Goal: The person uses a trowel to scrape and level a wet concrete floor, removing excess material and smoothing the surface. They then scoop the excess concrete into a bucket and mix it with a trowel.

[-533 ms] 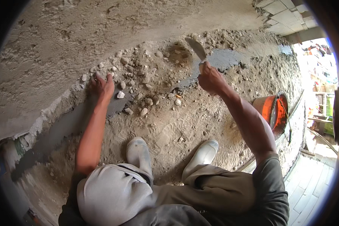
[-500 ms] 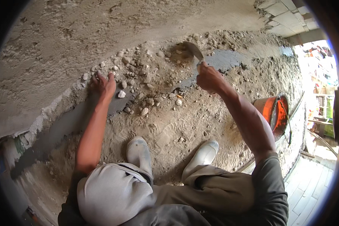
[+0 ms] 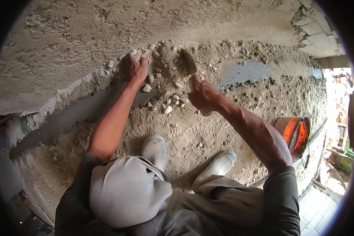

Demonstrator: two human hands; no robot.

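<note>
My right hand (image 3: 202, 93) is closed round the handle of a trowel (image 3: 189, 62). The trowel's curved, dusty blade stands edge-on in a heap of gravel and loose sand (image 3: 170, 61), and the stones left of it are blurred by motion. Across the heap, my left hand (image 3: 137, 70) is at its left edge, thumb and fingers apart and facing the trowel. Its fingertips are close to the stones; whether they touch any is unclear. A pale stone (image 3: 146, 88) lies just below that hand, with several more scattered toward my boots (image 3: 154, 149).
Rough plastered wall (image 3: 86, 47) rises along the far side. A smooth grey strip (image 3: 78, 110) runs along the ground on the left, and a grey patch (image 3: 247, 72) continues right of the heap. An orange bucket (image 3: 281, 128) lies tipped at the right.
The trowel has swept left through the gravel, pushing stones and sand toward my left hand. My left hand has shifted slightly right and farther out. The whole view has also turned a little.
</note>
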